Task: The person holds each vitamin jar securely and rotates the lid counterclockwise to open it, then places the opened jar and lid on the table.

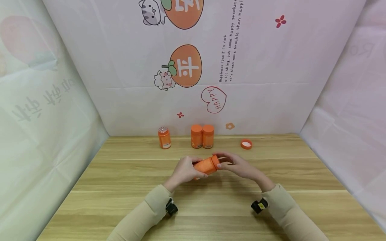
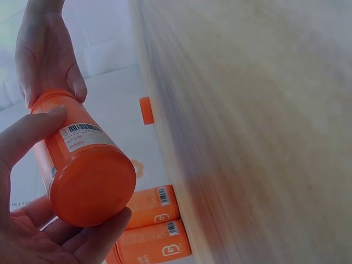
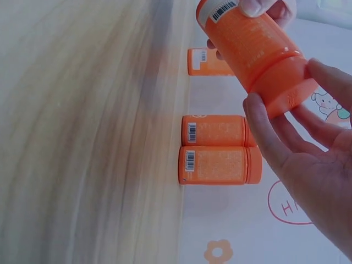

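Observation:
An orange bottle (image 1: pixel 205 166) is held tilted above the table, its capped end toward the right. My left hand (image 1: pixel 185 170) grips its body, the thumb lying along one side near the barcode label in the left wrist view. Thumb and fingertips of my right hand (image 1: pixel 239 164) pinch the rim of its orange cap (image 3: pixel 283 85). The cap sits on the bottle's neck. Toward the left wrist camera faces the plain bottom (image 2: pixel 93 187) of the bottle.
Two capped orange bottles (image 1: pixel 196 136) stand side by side at the table's back edge. Left of them stands an orange bottle (image 1: pixel 164 139) without a cap, its top covered by a patterned seal. A loose orange cap (image 1: pixel 246 144) lies at the back right. A printed cloth (image 1: pixel 256 107) hangs behind the table.

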Demonstrator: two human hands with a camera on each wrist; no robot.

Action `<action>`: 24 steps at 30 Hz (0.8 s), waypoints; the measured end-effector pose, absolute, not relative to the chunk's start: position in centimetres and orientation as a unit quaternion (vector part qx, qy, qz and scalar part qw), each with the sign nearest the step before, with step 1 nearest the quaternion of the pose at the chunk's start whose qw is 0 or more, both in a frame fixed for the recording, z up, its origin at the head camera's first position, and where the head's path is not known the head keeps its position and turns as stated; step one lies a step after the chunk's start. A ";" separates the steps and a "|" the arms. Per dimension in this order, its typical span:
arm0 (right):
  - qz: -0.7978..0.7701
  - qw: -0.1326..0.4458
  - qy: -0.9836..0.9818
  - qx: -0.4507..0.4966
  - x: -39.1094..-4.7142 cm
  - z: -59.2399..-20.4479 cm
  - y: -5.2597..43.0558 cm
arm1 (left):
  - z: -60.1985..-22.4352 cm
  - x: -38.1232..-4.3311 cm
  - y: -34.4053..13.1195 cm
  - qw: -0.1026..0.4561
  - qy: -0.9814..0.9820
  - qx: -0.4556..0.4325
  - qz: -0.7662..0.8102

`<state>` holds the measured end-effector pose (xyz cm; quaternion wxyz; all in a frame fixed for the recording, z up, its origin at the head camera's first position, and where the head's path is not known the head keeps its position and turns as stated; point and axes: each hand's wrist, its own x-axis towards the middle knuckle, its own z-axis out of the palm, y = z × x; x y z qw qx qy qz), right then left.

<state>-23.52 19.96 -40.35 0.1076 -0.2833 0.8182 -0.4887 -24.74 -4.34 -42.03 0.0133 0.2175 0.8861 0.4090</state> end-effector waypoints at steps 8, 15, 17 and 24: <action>-0.487 0.111 0.811 -0.305 -23.7 -40.3 20.1 | -42.1 -24.6 -4.4 0.019 0.881 0.218 0.419; -0.507 0.106 0.794 -0.319 -23.9 -40.6 20.2 | -42.2 -24.7 -4.4 0.023 0.879 0.213 0.425; -0.514 0.102 0.787 -0.325 -24.0 -40.7 20.2 | -42.2 -24.7 -4.4 0.026 0.878 0.212 0.429; -0.527 0.078 0.773 -0.344 -24.0 -40.9 20.3 | -42.3 -24.9 -4.4 0.036 0.873 0.211 0.438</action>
